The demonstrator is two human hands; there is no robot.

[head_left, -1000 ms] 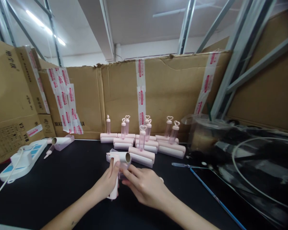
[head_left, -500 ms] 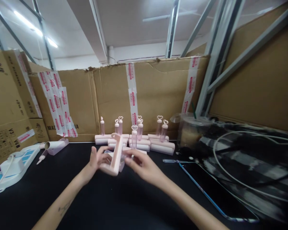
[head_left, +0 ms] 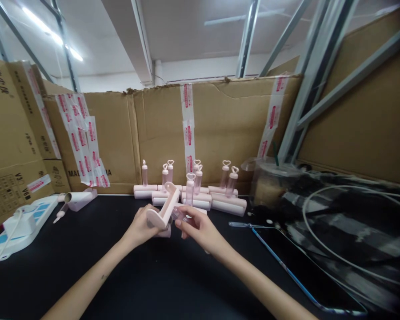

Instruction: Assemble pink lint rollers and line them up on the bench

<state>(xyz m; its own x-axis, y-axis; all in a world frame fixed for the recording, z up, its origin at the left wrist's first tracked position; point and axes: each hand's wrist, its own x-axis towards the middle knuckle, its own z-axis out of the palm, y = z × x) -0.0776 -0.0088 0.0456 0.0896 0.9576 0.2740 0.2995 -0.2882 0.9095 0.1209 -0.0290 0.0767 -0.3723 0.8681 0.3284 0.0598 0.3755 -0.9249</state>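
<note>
My left hand is closed on a pale pink plastic lint-roller frame, a long bar with a rounded end plate at each end, tilted above the black table. Beside it, my right hand pinches a small translucent piece, close against the frame; whether the two are joined I cannot tell. Below the left hand another pink part shows, partly hidden by the fingers. Behind both hands stand several pink lint rollers with white rolls, their clear handles upright and topped with heart-shaped loops.
At the left lie a loose roller and its pink cover near a power strip. On the right are a tablet-like device, a clear stick, a lidded drink cup and coiled cables. Cardboard walls enclose the table.
My left fingers, spread before, have closed around the frame. The frame has tilted further over to the right, while my right hand stays beside it. The view has shifted slightly.
</note>
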